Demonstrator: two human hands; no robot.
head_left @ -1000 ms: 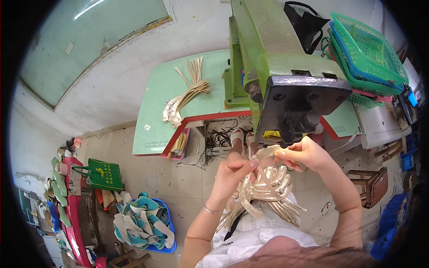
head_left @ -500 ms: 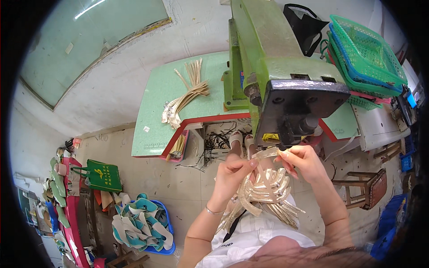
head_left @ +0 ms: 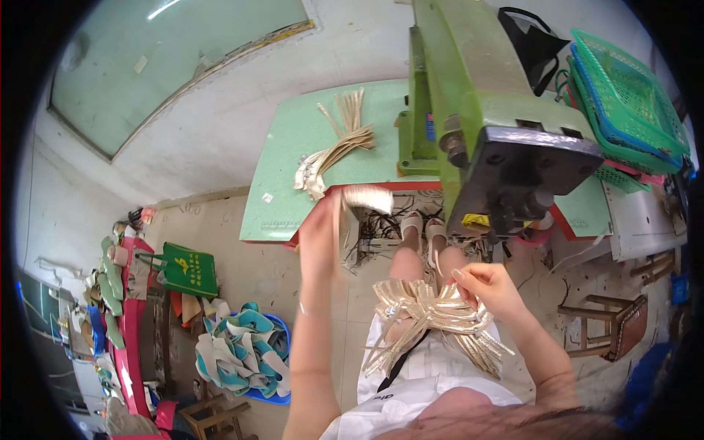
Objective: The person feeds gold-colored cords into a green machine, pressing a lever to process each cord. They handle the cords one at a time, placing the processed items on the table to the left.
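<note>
My left hand (head_left: 317,238), smeared by motion, is raised near the front edge of the green table (head_left: 275,176). It is closed on a gold strap (head_left: 370,198) whose wide end sticks out to the right and whose thin tail hangs down. On my lap lies a bundle of gold straps (head_left: 433,308), fanned to both sides. At the bundle's upper right, my right hand (head_left: 490,290) has thumb and forefinger pinched on what looks like a strap of the bundle. Another pile of gold straps (head_left: 334,158) lies on the table, beyond my left hand.
A green press machine (head_left: 506,95) with a black head stands right of centre. Stacked plastic baskets (head_left: 623,95) are at the far right, above a wooden stool (head_left: 612,323). To the left are a blue basin (head_left: 282,396) of teal-and-white pieces and a green bag (head_left: 191,271).
My left hand has moved away from my right hand, up and left toward the table, carrying a gold strap. My right hand has come down to the bundle on my lap.
</note>
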